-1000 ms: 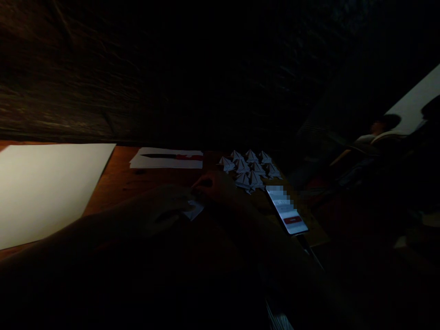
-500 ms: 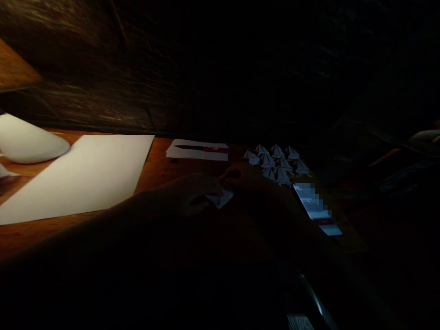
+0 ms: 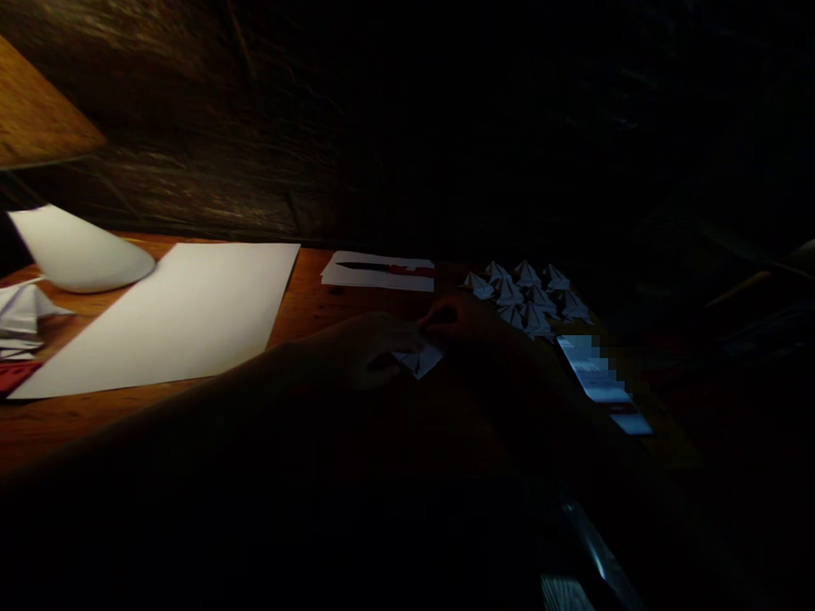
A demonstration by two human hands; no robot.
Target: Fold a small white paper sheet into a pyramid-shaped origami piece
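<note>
A small folded piece of white paper (image 3: 420, 362) is between my two hands, low over the dark part of the wooden table (image 3: 306, 310). From the left, my left hand (image 3: 375, 344) grips its edge with thumb and fingers. My right hand (image 3: 462, 321) pinches at its upper side, thumb and forefinger pressed together. Deep shadow hides most of the fingers. Just beyond my right hand stand several folded white paper figures (image 3: 508, 291) in close rows.
A knife with a red handle (image 3: 411, 271) lies on a stack of paper slips (image 3: 382, 283). To the left are a large white sheet (image 3: 191, 314), a lamp (image 3: 89, 255) and more folded paper (image 3: 22, 314). A lit phone (image 3: 589, 373) rests at the right.
The whole view has shifted slightly, so things appear farther right and more folded paper shows at the left edge. Both hands keep nearly the same hold on the paper.
</note>
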